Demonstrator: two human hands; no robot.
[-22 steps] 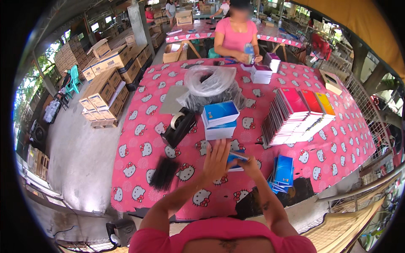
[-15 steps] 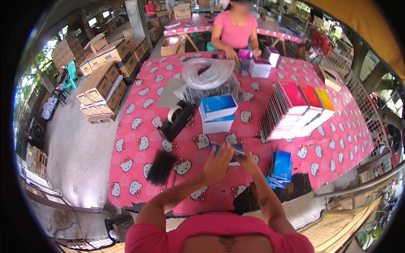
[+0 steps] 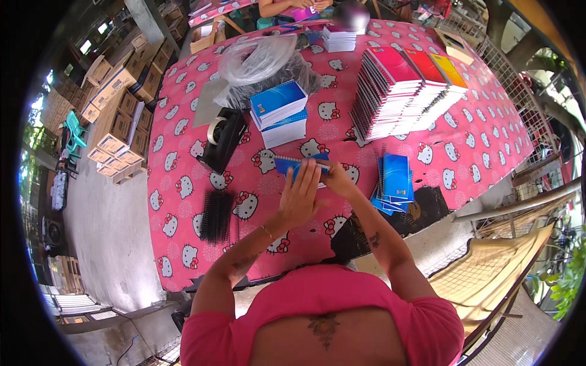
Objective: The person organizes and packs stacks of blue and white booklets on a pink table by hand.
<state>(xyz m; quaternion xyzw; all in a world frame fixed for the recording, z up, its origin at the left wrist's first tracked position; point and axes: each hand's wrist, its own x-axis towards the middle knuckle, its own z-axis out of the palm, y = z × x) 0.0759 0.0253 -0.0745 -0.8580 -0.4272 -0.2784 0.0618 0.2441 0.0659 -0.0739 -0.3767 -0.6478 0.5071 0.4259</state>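
Note:
A small blue spiral notebook lies on the pink patterned tablecloth in front of me. My left hand is laid flat across it, fingers stretched out. My right hand grips the notebook's right end, its fingertips partly hidden. To the right, a loose pile of blue notebooks sits near the table's edge. Beyond my hands stands a neat stack of blue notebooks. A bundle of black binding wire lies left of my left forearm.
A black tape dispenser stands at the left, near a clear plastic bag of dark contents. Tall rows of red and yellow notebooks fill the right. Across the table, another person's hands hold a purple notebook. Cartons are stacked on the floor.
The view has tipped downward, so the table's things sit higher and farther left in the picture. My left hand remains flat on the notebook, my right hand at its right end.

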